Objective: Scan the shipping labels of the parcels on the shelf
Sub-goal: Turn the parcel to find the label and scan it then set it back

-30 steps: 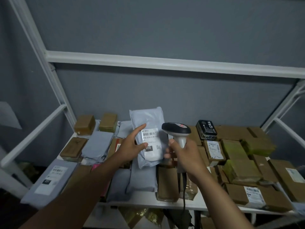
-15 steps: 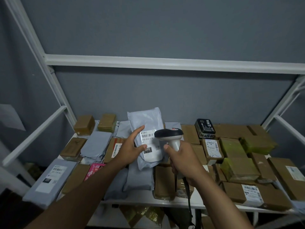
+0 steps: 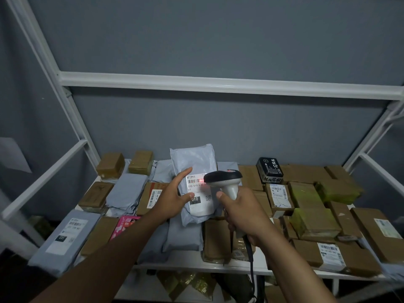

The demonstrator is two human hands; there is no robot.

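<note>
While left hand point(image 3: 172, 200) holds grey parcel point(image 3: 196, 182) upright, right hand point(image 3: 244, 215) grips scanner point(image 3: 225, 180) (red beam on label point(image 3: 197, 189)), shelf point(image 3: 196, 262) w/ boxes.

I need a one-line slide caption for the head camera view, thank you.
Left hand holds a grey mailer upright while right hand aims a barcode scanner at its label.

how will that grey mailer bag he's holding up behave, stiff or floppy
The mailer is probably floppy: its plastic skin is wrinkled and creased. It looks light for its size, since the left hand props it upright alone. The film may be slippery, so the fingers spread wide across it seem sensible.
</note>
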